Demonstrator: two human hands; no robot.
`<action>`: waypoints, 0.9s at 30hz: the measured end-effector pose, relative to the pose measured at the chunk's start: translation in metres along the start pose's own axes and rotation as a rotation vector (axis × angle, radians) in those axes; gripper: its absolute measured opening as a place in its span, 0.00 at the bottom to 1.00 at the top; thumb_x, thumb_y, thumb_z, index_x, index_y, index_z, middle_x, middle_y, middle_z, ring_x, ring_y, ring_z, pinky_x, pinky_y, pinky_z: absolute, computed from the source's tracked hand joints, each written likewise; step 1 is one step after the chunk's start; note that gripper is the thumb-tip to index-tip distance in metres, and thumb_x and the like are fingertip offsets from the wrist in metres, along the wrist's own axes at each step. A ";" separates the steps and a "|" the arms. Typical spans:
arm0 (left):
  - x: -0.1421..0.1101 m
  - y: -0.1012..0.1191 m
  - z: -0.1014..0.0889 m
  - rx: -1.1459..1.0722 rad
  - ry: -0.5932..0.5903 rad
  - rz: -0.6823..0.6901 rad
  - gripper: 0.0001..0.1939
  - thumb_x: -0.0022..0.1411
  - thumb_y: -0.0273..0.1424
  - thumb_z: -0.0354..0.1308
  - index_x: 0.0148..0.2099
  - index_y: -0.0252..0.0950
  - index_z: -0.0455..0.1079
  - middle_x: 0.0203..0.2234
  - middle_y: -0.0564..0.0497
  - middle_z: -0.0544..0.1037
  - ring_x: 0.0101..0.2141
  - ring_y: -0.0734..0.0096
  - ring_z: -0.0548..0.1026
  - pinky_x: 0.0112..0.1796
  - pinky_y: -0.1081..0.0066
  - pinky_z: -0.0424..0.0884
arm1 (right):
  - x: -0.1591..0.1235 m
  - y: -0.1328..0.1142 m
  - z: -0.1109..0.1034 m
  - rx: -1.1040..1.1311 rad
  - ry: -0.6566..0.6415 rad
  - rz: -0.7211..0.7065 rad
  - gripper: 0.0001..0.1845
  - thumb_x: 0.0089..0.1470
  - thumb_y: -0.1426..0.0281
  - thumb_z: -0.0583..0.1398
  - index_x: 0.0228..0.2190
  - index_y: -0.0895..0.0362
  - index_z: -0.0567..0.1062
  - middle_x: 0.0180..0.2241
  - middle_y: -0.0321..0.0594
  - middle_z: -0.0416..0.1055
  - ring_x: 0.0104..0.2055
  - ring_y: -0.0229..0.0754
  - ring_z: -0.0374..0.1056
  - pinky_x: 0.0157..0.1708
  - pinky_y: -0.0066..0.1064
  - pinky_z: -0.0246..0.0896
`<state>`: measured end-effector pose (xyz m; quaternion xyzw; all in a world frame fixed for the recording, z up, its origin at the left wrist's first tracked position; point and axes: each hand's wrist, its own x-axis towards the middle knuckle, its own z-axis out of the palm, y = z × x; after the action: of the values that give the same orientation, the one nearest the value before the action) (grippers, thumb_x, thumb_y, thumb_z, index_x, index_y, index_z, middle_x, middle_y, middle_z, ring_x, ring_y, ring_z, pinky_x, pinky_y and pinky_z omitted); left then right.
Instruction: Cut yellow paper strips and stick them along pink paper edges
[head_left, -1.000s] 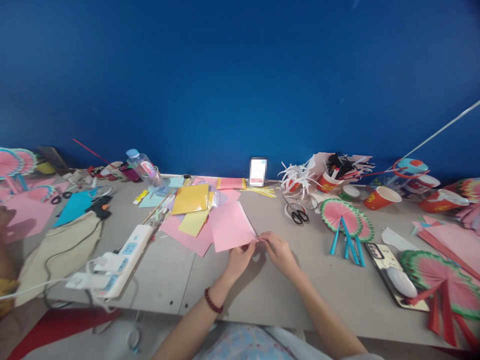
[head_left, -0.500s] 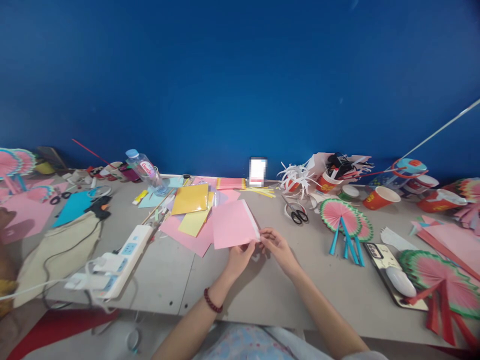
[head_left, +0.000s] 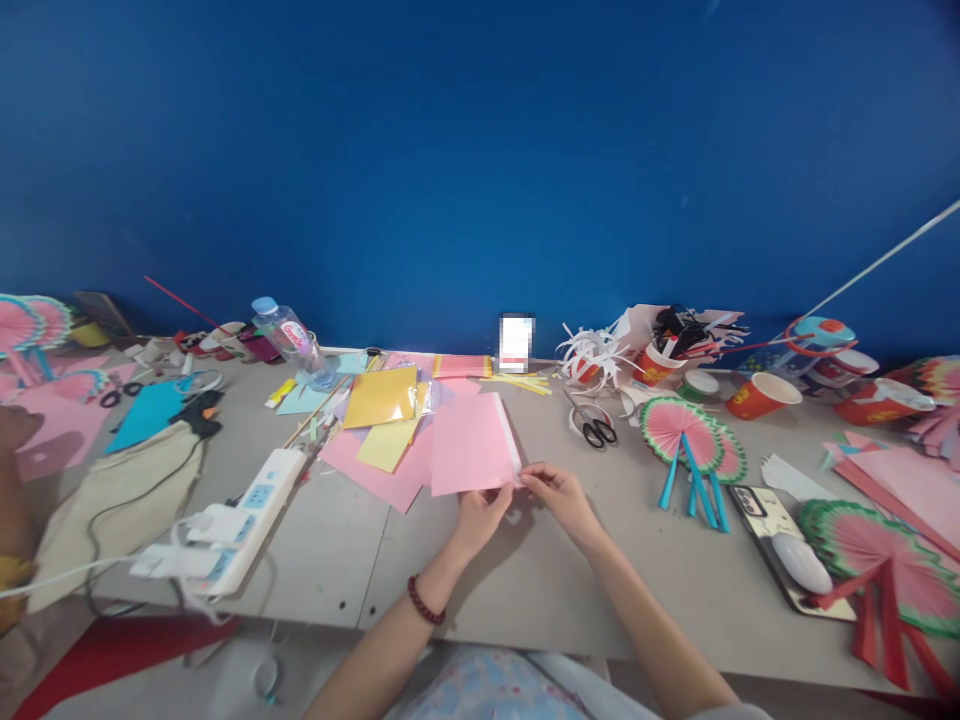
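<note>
A pink paper sheet (head_left: 471, 445) stands tilted up from the grey table (head_left: 525, 580), with a narrow strip folded over along its right edge. My left hand (head_left: 482, 517) pinches the sheet's lower edge near its right corner. My right hand (head_left: 561, 497) pinches the same corner from the right side, fingers closed on the fold. A bead bracelet (head_left: 424, 603) sits on my left wrist.
Loose coloured sheets (head_left: 384, 410) lie behind the pink one. A power strip (head_left: 238, 518) with plugs sits at left, a glue gun (head_left: 196, 412) and water bottle (head_left: 289, 338) beyond. Scissors (head_left: 596, 428), paper fans (head_left: 694, 440), red cups (head_left: 761, 395) and a phone (head_left: 780, 545) lie to the right.
The pink sheet has been lifted and turned more upright, and a narrow fold now shows along its right edge. Both hands stayed at the lower right corner.
</note>
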<state>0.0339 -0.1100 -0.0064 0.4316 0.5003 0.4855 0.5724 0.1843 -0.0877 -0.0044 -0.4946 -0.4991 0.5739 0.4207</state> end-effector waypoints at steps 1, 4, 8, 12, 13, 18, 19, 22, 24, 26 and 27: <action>0.000 0.003 0.000 0.003 -0.005 0.004 0.19 0.52 0.44 0.62 0.35 0.32 0.78 0.34 0.41 0.81 0.37 0.58 0.78 0.40 0.64 0.73 | 0.000 -0.001 0.000 -0.014 0.003 -0.002 0.19 0.44 0.54 0.64 0.28 0.58 0.76 0.24 0.37 0.74 0.24 0.37 0.67 0.26 0.29 0.64; -0.002 0.009 0.001 0.027 -0.020 -0.005 0.19 0.52 0.45 0.62 0.34 0.31 0.78 0.32 0.42 0.81 0.35 0.59 0.78 0.37 0.66 0.74 | -0.002 -0.001 0.002 -0.051 0.013 -0.038 0.18 0.46 0.54 0.63 0.25 0.57 0.74 0.23 0.36 0.72 0.25 0.37 0.67 0.26 0.28 0.64; -0.002 0.007 -0.001 0.036 -0.056 -0.009 0.21 0.52 0.46 0.62 0.35 0.29 0.78 0.31 0.41 0.81 0.31 0.61 0.78 0.33 0.68 0.73 | -0.004 0.001 0.004 -0.063 -0.017 -0.085 0.16 0.50 0.55 0.60 0.26 0.56 0.72 0.22 0.34 0.70 0.24 0.37 0.67 0.28 0.29 0.65; 0.000 0.001 -0.002 0.062 -0.040 0.011 0.20 0.51 0.44 0.64 0.34 0.29 0.77 0.30 0.42 0.81 0.32 0.61 0.78 0.33 0.68 0.73 | -0.004 0.008 0.003 -0.118 -0.016 -0.125 0.15 0.53 0.57 0.58 0.27 0.56 0.71 0.23 0.34 0.69 0.25 0.37 0.67 0.28 0.28 0.65; 0.000 0.000 -0.002 0.056 -0.042 0.014 0.20 0.51 0.44 0.64 0.35 0.30 0.77 0.31 0.41 0.81 0.33 0.61 0.78 0.34 0.68 0.73 | -0.003 0.009 0.002 -0.140 -0.010 -0.138 0.14 0.54 0.58 0.58 0.27 0.56 0.71 0.23 0.35 0.69 0.25 0.37 0.67 0.28 0.28 0.65; 0.000 0.003 -0.001 0.008 -0.073 0.009 0.18 0.51 0.42 0.64 0.36 0.30 0.77 0.34 0.40 0.81 0.36 0.59 0.78 0.38 0.66 0.73 | -0.004 0.004 0.003 -0.258 0.017 -0.211 0.11 0.55 0.62 0.56 0.26 0.56 0.70 0.25 0.36 0.70 0.27 0.38 0.66 0.29 0.28 0.63; 0.000 0.003 -0.001 0.007 -0.075 0.009 0.18 0.51 0.42 0.64 0.36 0.31 0.77 0.35 0.40 0.81 0.37 0.60 0.78 0.38 0.67 0.73 | -0.004 0.002 0.003 -0.284 0.028 -0.231 0.11 0.55 0.63 0.55 0.26 0.55 0.70 0.25 0.36 0.70 0.27 0.38 0.66 0.29 0.28 0.63; -0.004 0.005 -0.003 0.022 -0.109 -0.045 0.18 0.50 0.43 0.64 0.36 0.32 0.77 0.32 0.42 0.81 0.32 0.63 0.78 0.29 0.72 0.71 | -0.003 -0.002 0.000 -0.360 0.083 -0.296 0.10 0.54 0.65 0.55 0.25 0.55 0.69 0.24 0.36 0.70 0.27 0.39 0.65 0.30 0.29 0.62; -0.009 0.007 -0.006 0.036 -0.174 -0.112 0.19 0.50 0.43 0.64 0.35 0.31 0.76 0.28 0.43 0.80 0.26 0.68 0.75 0.23 0.75 0.67 | 0.000 -0.003 -0.006 -0.377 0.137 -0.321 0.10 0.54 0.64 0.54 0.25 0.55 0.69 0.23 0.36 0.69 0.27 0.39 0.65 0.29 0.29 0.61; -0.017 0.010 -0.011 0.038 -0.265 -0.176 0.19 0.50 0.44 0.64 0.34 0.31 0.76 0.27 0.44 0.79 0.24 0.72 0.73 0.20 0.78 0.63 | 0.004 -0.003 -0.016 -0.368 0.192 -0.314 0.11 0.55 0.63 0.54 0.26 0.55 0.68 0.23 0.36 0.68 0.25 0.39 0.64 0.28 0.29 0.60; -0.022 0.012 -0.016 0.031 -0.311 -0.206 0.19 0.50 0.44 0.64 0.33 0.30 0.75 0.27 0.44 0.78 0.24 0.73 0.72 0.19 0.78 0.62 | 0.006 -0.004 -0.022 -0.361 0.217 -0.300 0.11 0.56 0.62 0.53 0.27 0.55 0.68 0.23 0.36 0.68 0.25 0.39 0.63 0.27 0.29 0.60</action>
<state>0.0163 -0.1298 0.0068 0.4568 0.4546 0.3439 0.6830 0.2047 -0.0780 -0.0018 -0.5409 -0.6129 0.3504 0.4572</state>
